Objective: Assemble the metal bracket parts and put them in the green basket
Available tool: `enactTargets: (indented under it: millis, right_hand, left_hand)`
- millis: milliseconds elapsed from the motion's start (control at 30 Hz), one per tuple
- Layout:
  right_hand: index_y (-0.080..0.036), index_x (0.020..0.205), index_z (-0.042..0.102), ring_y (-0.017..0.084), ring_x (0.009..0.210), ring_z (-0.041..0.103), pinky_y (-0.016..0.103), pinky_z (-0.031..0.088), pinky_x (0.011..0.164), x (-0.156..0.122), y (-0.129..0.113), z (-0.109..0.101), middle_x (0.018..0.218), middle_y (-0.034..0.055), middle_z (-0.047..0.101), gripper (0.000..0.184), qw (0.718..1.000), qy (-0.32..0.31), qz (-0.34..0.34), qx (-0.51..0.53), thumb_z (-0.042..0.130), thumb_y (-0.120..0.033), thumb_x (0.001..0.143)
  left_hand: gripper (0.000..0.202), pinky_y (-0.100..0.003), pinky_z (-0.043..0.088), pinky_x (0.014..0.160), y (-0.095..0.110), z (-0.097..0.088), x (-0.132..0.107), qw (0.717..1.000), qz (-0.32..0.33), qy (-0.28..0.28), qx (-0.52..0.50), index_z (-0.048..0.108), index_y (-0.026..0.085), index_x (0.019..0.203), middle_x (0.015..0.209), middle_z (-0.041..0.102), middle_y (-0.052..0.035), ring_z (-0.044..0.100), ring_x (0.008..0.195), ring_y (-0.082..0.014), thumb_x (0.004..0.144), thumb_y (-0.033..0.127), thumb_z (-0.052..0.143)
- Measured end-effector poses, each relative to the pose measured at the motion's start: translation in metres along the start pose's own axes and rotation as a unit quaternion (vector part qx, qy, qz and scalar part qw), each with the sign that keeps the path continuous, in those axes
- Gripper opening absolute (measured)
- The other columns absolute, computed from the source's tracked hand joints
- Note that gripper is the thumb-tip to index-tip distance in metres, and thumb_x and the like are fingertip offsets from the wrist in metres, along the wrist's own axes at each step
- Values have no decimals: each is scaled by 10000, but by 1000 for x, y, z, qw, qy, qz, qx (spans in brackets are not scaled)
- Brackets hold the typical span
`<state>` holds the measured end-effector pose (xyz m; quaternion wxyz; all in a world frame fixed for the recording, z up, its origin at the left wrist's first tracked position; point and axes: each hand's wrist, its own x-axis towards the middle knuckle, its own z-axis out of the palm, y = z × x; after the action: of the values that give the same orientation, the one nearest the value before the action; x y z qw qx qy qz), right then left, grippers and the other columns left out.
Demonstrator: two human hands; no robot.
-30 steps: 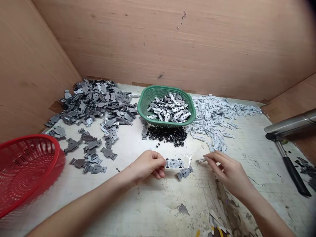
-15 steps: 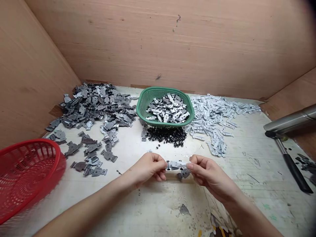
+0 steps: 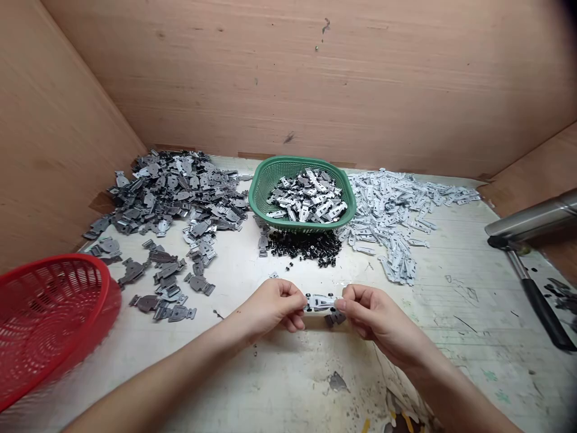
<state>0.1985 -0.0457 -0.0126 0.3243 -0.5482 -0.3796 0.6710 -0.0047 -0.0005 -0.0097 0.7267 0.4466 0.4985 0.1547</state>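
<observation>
A small white metal clip (image 3: pixel 321 302) is pinched at both ends, left hand (image 3: pixel 270 307) and right hand (image 3: pixel 376 316) each in a tight grip, just above the desk (image 3: pixel 279 385), near black beads (image 3: pixel 306 246) and the green basket (image 3: pixel 265 180).

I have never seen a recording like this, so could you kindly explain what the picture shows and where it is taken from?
No machine here: a person works bare-handed, filmed by a head-worn camera looking down. The left hand and right hand each pinch one end of a small pale metal part just above the worn table. Behind lie a dark grey plate pile, a green basket of parts, small black pieces and a light strip pile. A red basket sits far left.
</observation>
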Motion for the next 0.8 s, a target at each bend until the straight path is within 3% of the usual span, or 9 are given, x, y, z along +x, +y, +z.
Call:
enactTargets:
  millis: [467,633,800]
  right_hand:
    - [-162,644,496,34,403,226,230,93,422,1,-2,-1,447,-78,388,375,1000,7,7,-16,712,-464,700]
    - [-168,632,454,21,395,212,207,99,400,2,0,-7,456,-93,389,395,1000,17,4,17,758,-418,664]
    - [-152,759,537,23,425,361,155,147,373,1,1,-11,551,-63,481,321,995,-34,38,91,753,-379,686]
  left_hand:
    - [123,-179,447,481,3,1,-2,1000,1,-1,-5,549,134,645,548,583,15,580,494,-85,697,236,593]
    - [149,-181,437,486,4,0,-4,1000,2,-14,-23,548,130,657,561,585,16,575,497,-80,706,258,605]
    - [161,-186,439,501,4,1,-4,999,4,-28,-31,552,126,680,580,601,3,571,505,-78,720,270,611]
